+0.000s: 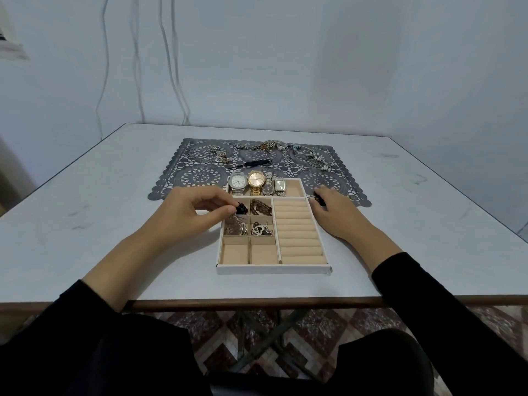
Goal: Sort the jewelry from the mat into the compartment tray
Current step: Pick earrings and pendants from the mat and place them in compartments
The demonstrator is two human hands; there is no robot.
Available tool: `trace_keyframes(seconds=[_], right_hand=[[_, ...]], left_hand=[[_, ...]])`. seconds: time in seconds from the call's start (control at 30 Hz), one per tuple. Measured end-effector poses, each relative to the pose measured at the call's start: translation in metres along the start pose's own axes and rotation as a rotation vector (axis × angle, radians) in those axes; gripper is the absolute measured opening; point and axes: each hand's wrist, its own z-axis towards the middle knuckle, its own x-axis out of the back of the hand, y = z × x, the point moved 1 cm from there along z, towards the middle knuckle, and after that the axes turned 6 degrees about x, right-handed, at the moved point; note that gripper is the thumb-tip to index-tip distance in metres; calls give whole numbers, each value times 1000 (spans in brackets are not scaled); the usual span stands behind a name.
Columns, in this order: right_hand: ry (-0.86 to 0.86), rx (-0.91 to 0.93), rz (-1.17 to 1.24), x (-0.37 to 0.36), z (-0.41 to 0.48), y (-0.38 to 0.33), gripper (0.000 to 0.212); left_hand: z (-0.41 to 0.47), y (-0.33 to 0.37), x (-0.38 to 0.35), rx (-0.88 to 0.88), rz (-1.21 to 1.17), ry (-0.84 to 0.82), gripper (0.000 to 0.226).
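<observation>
Watches (256, 179), four, sit in tray (271, 269); left hand (188, 212) pinches black beads (241, 208).

White tray (274, 269) lined in beige velvet, flat, overlapping the near edge of a grey lace-pattern mat (197, 175). Four wristwatches (257, 182) fill its far compartment; a black beaded piece (242, 208) and brown chain (261, 207) occupy small ones. Loose jewelry (268, 145) lines the mat's far edge.

Both arms reached forward, black sleeves (428, 295) pulled back, forearms bare. Left hand (191, 214) palm down, thumb and forefinger pinched on black beads (241, 208), other fingers loosely curled. Right hand (335, 214) lay palm down on the counter (414, 201), fingers curled over a small dark piece (319, 199). Couldn't tell if it was actually gripped. Hands well apart.
</observation>
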Motion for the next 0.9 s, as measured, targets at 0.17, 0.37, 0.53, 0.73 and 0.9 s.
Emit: trace_keyframes(seconds=[0.17,0.37,0.53,0.73,0.9], right_hand=[[-6,4,-15,1,-1,0,28],[-9,2,-11,2,-1,-2,28],[-12,-1,0,3,-2,-3,27],[-37,-4,6,7,-2,-5,28],[-74,-22,25,18,0,-4,33]], left_hand=[[1,1,-2,-41,61,-56,12],[2,0,2,-95,182,-43,8],[4,-2,2,-137,267,-55,12],[8,-6,7,-86,182,-23,12],[28,-14,15,48,56,52,15]])
